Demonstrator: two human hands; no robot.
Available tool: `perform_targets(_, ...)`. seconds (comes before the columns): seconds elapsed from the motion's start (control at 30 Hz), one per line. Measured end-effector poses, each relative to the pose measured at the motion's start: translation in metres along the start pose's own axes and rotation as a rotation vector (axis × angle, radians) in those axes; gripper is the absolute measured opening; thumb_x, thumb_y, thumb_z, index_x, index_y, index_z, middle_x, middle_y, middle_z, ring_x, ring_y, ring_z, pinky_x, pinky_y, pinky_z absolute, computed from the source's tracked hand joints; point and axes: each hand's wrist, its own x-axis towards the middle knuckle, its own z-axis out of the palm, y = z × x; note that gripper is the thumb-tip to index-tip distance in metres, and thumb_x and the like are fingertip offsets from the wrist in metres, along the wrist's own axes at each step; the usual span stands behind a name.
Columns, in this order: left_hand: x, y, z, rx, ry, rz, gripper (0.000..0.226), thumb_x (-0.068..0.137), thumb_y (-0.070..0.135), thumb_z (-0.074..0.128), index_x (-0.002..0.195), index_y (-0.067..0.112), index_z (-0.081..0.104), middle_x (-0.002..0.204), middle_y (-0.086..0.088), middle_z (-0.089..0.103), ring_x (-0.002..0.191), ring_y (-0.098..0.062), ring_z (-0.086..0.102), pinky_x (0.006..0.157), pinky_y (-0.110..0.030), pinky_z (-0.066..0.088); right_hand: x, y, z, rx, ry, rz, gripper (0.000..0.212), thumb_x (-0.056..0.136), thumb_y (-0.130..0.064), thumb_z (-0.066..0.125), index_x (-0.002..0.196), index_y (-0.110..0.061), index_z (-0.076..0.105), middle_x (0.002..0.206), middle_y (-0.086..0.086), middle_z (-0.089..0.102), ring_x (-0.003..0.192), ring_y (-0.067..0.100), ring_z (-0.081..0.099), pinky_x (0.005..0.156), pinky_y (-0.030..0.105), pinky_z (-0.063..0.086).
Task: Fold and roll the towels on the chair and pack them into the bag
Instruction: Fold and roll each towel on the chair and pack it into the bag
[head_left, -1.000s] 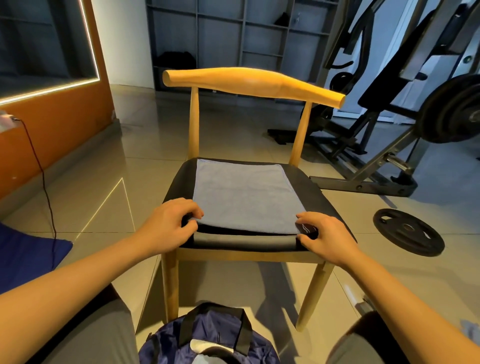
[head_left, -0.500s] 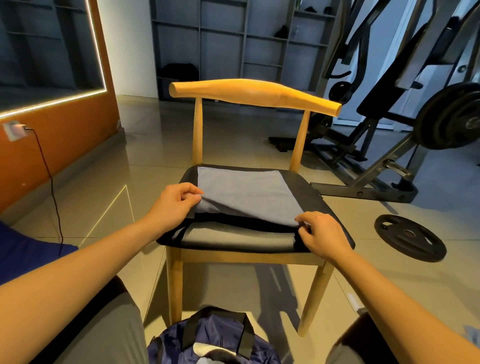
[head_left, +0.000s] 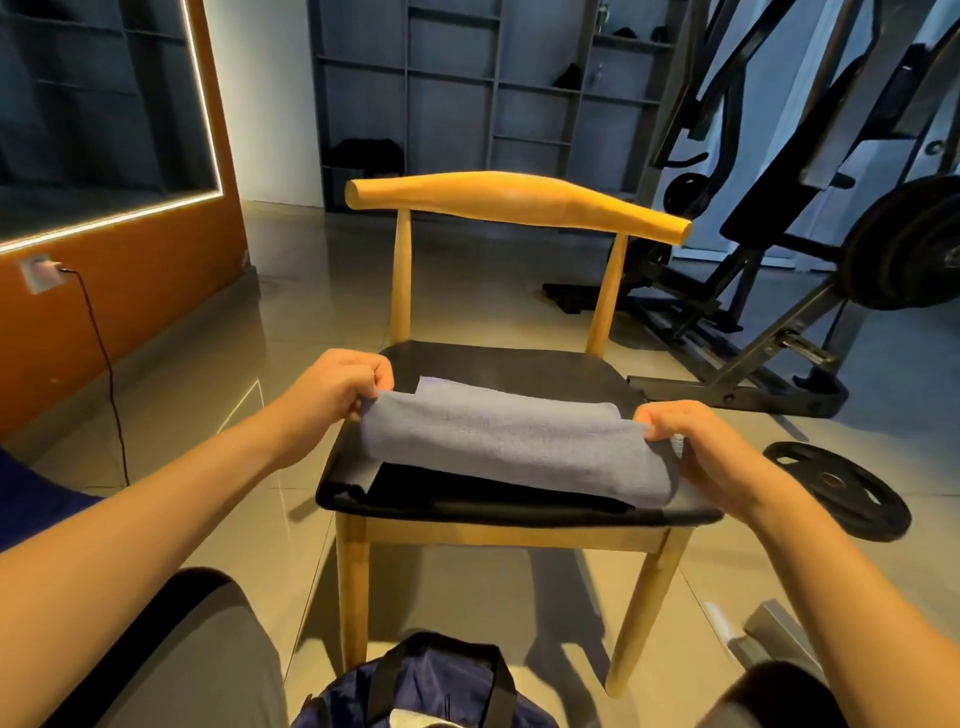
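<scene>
A grey-blue towel (head_left: 514, 447) lies across the black seat of a wooden chair (head_left: 519, 208), its near half lifted and folded over toward the backrest. My left hand (head_left: 332, 389) pinches the towel's left corner and my right hand (head_left: 701, 447) pinches its right corner, both raised a little above the seat. Under the towel a dark towel (head_left: 467, 486) lies flat on the seat. A dark blue bag (head_left: 426, 691) with black straps sits on the floor below the chair's front edge, partly cut off by the frame.
A black weight plate (head_left: 841, 488) lies on the floor right of the chair. Gym machines (head_left: 810, 218) stand behind it on the right. An orange wall with a socket and hanging cable (head_left: 98, 353) runs along the left. Grey shelves stand at the back.
Both hands lifted the grey-blue towel's near edge off the seat and carried it away from me, folding it over the far half. The dark towel beneath is now uncovered at the front.
</scene>
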Motion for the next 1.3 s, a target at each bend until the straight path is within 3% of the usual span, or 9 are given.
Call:
perform_targets(0.17,0.040,-0.005,0.012,-0.126,0.148,-0.105,0.020,0.084,0.021,0.052,0.073,0.005,0.059,0.074,-0.007,0.056,0.074,-0.019,0.054,0.064,-0.027,0.045,0.026,0.008,-0.009,0.083,0.039,0.044,0.018,0.087,-0.022,0.058,0.079,-0.006,0.055,0.085,0.012,0.050,0.077,0.026,0.045,0.061,0.031,0.032)
perform_targets(0.3,0.083,-0.025,0.028,-0.089,0.236,-0.202,0.018,0.096,0.012,0.055,0.088,0.004,0.070,0.091,-0.012,0.068,0.087,-0.022,0.061,0.078,-0.035,0.051,0.064,0.020,-0.010,0.052,0.260,0.185,0.023,0.097,-0.023,0.061,0.081,-0.008,0.069,0.077,0.010,0.062,0.071,0.019,0.055,0.061,0.030,0.040)
perform_targets(0.4,0.110,-0.047,0.041,-0.019,0.292,-0.239,0.013,0.092,0.008,0.063,0.089,0.009,0.076,0.089,-0.008,0.072,0.087,-0.024,0.066,0.080,-0.038,0.055,0.096,0.040,-0.008,-0.005,0.433,0.268,0.022,0.094,-0.021,0.067,0.080,-0.004,0.068,0.070,0.011,0.053,0.067,0.022,0.048,0.062,0.032,0.037)
perform_targets(0.6,0.129,-0.074,0.050,0.152,0.133,-0.463,0.009,0.087,0.007,0.076,0.088,-0.002,0.075,0.081,-0.015,0.068,0.071,-0.022,0.061,0.060,-0.027,0.051,0.115,0.074,-0.007,-0.172,0.451,0.443,0.023,0.092,-0.015,0.070,0.085,0.007,0.069,0.081,0.013,0.052,0.073,0.025,0.047,0.063,0.033,0.038)
perform_targets(0.77,0.139,-0.081,0.049,0.308,0.123,-0.428,0.017,0.095,0.013,0.066,0.087,-0.002,0.072,0.080,-0.015,0.065,0.071,-0.022,0.060,0.063,-0.029,0.051,0.119,0.073,-0.010,-0.129,0.415,0.449,0.023,0.101,-0.025,0.062,0.088,-0.005,0.065,0.088,0.018,0.062,0.079,0.025,0.054,0.065,0.031,0.043)
perform_targets(0.9,0.146,-0.086,0.051,0.433,0.137,-0.364,0.024,0.098,0.020,0.058,0.075,0.013,0.060,0.071,-0.010,0.065,0.075,-0.031,0.067,0.074,-0.041,0.055,0.125,0.077,-0.012,-0.109,0.430,0.457,0.024,0.103,-0.027,0.059,0.088,-0.008,0.063,0.095,0.019,0.067,0.083,0.026,0.057,0.064,0.031,0.048)
perform_targets(1.0,0.147,-0.090,0.055,0.526,0.144,-0.330,0.026,0.101,0.023,0.055,0.075,0.016,0.054,0.078,-0.010,0.064,0.077,-0.027,0.061,0.068,-0.038,0.047,0.129,0.082,-0.011,-0.137,0.463,0.456,0.028,0.103,-0.025,0.058,0.079,-0.011,0.057,0.083,0.018,0.060,0.075,0.024,0.052,0.056,0.029,0.043)
perform_targets(1.17,0.150,-0.087,0.064,0.714,0.132,-0.308,0.022,0.100,0.028,0.058,0.087,0.011,0.061,0.080,-0.006,0.063,0.076,-0.024,0.060,0.063,-0.034,0.044,0.139,0.079,-0.010,-0.580,0.434,0.436,0.027,0.096,-0.024,0.064,0.077,-0.006,0.063,0.072,0.010,0.059,0.071,0.024,0.057,0.062,0.033,0.045)
perform_targets(1.3,0.147,-0.073,0.052,0.771,-0.079,-0.449,0.045,0.085,0.056,0.071,0.082,0.013,0.058,0.081,-0.004,0.063,0.074,-0.021,0.060,0.061,-0.032,0.042,0.140,0.049,-0.014,-0.894,0.321,0.314,0.026,0.085,-0.037,0.074,0.088,-0.013,0.064,0.084,0.005,0.067,0.079,0.024,0.064,0.065,0.037,0.053)
